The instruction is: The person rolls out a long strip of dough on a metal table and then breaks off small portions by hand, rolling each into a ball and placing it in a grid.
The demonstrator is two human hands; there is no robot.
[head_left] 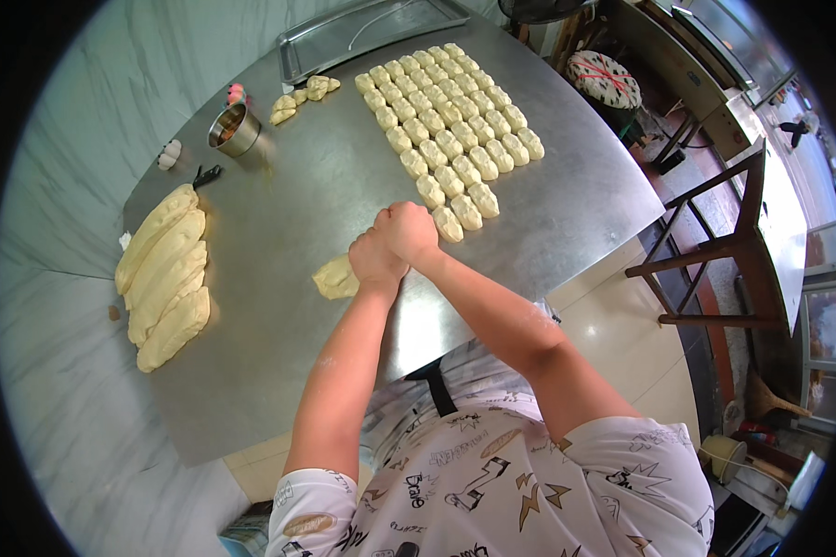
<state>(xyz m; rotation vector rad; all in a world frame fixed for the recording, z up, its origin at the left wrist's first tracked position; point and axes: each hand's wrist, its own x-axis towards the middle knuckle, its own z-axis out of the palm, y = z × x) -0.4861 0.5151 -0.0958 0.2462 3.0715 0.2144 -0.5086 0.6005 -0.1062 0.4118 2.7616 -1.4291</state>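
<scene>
Close to the table's front, my left hand [377, 257] is closed around one end of a piece of pale yellow dough [334, 278]. The rest of that piece sticks out to the left of the fist. My right hand [409, 229] is closed too and presses against the left at the knuckles. Whatever its fingers hold is hidden. Just beyond my hands, small dough pieces [449, 142] lie in neat rows on the metal table [279, 371]. Several long dough rolls [165, 269] rest side by side at the left edge.
A metal tray [293, 56] stands at the back, with a few loose dough scraps [318, 87] in front. A metal cup [235, 130] and a black-handled tool [207, 175] are at the back left. Right of the table are a cushioned stool [604, 78] and a wooden stand [715, 249].
</scene>
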